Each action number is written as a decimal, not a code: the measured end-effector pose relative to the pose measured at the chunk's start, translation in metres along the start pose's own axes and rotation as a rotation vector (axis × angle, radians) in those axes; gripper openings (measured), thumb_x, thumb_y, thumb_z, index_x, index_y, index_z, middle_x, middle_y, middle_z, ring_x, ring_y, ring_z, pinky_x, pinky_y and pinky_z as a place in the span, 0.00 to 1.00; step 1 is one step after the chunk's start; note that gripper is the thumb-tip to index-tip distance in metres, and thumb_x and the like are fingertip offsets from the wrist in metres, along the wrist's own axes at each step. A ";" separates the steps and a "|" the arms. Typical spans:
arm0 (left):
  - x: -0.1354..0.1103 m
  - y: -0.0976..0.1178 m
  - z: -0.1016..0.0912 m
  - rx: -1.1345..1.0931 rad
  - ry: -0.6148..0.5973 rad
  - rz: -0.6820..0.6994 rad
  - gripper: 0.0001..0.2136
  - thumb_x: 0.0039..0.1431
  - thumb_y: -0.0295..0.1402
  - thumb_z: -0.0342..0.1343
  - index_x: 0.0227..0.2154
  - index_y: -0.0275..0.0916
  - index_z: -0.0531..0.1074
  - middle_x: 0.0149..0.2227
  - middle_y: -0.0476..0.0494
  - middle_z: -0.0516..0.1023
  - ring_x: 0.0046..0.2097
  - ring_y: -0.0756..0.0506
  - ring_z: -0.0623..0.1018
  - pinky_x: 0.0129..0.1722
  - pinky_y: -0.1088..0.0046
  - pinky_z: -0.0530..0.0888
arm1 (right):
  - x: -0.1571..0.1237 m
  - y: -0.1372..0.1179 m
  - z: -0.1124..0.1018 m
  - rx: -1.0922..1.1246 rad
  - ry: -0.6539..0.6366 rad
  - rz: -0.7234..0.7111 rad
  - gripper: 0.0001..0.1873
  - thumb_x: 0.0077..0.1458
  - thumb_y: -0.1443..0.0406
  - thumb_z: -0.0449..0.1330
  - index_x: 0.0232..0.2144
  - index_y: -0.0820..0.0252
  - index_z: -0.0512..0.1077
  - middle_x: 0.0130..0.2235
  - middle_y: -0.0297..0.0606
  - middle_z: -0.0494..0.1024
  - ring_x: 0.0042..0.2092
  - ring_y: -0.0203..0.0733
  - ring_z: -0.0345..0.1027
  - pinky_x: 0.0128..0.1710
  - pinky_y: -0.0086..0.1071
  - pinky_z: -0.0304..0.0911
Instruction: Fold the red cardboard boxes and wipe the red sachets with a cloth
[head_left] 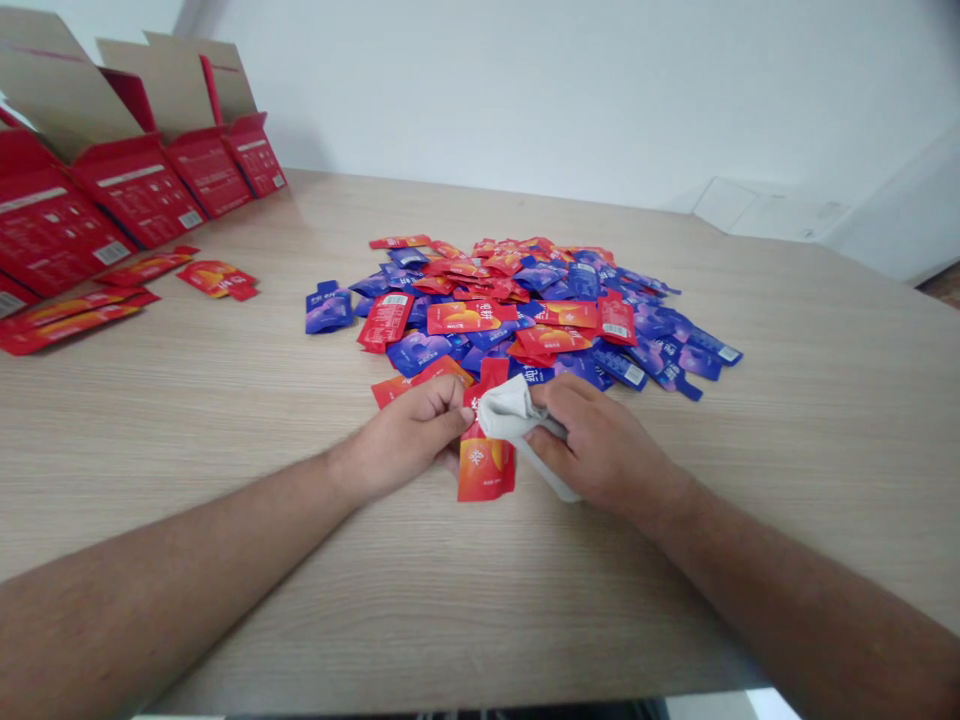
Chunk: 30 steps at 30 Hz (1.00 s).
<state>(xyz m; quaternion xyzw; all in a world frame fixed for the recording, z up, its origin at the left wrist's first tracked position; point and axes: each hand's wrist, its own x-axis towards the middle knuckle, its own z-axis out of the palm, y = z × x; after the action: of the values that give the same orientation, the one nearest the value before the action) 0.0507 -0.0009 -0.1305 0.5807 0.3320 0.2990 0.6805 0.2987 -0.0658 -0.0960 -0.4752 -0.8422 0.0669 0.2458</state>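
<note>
Between my hands is a red and orange sachet (486,470), upright with its narrow spout end away from me. My left hand (420,425) pinches its left edge between thumb and fingers. A folded whitish cloth (514,408) is bunched in my right hand (600,440), its folded end against the sachet's upper face and covering part of it. Just beyond my hands spreads a heap of red-orange sachets (465,316) and blue-purple sachets (420,352), lying at mixed angles. Some of the nearest ones are partly hidden behind my fingers.
Several red cartons (146,190) with raised brown flaps stand in a row at the back left. In front of them lie a few red-orange sachets (217,278). One blue sachet (328,308) sits at the heap's left edge. A white wall (525,100) borders the wooden table (300,600).
</note>
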 end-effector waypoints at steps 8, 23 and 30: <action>-0.002 0.003 0.001 0.024 0.006 -0.021 0.20 0.64 0.48 0.67 0.35 0.41 0.65 0.31 0.52 0.74 0.29 0.51 0.73 0.29 0.77 0.72 | 0.000 -0.001 0.000 -0.004 0.028 0.025 0.10 0.70 0.67 0.61 0.52 0.62 0.74 0.49 0.48 0.80 0.51 0.55 0.76 0.51 0.48 0.73; -0.002 0.007 0.001 0.122 -0.028 0.041 0.18 0.66 0.45 0.66 0.32 0.40 0.65 0.27 0.54 0.69 0.26 0.54 0.67 0.26 0.80 0.66 | 0.001 -0.001 0.000 0.040 -0.101 -0.010 0.11 0.68 0.66 0.61 0.51 0.57 0.74 0.50 0.44 0.80 0.50 0.52 0.75 0.52 0.43 0.72; 0.000 0.002 0.003 -0.058 0.054 -0.034 0.20 0.61 0.47 0.70 0.36 0.41 0.66 0.32 0.51 0.74 0.31 0.50 0.75 0.32 0.75 0.75 | 0.008 0.025 -0.001 0.040 0.138 0.192 0.15 0.69 0.59 0.60 0.51 0.61 0.75 0.48 0.48 0.82 0.49 0.55 0.76 0.48 0.43 0.68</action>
<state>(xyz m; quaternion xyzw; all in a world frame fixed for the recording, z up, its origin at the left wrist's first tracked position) 0.0532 -0.0027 -0.1279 0.5469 0.3512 0.3125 0.6928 0.3151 -0.0453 -0.1014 -0.5519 -0.7726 0.0740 0.3049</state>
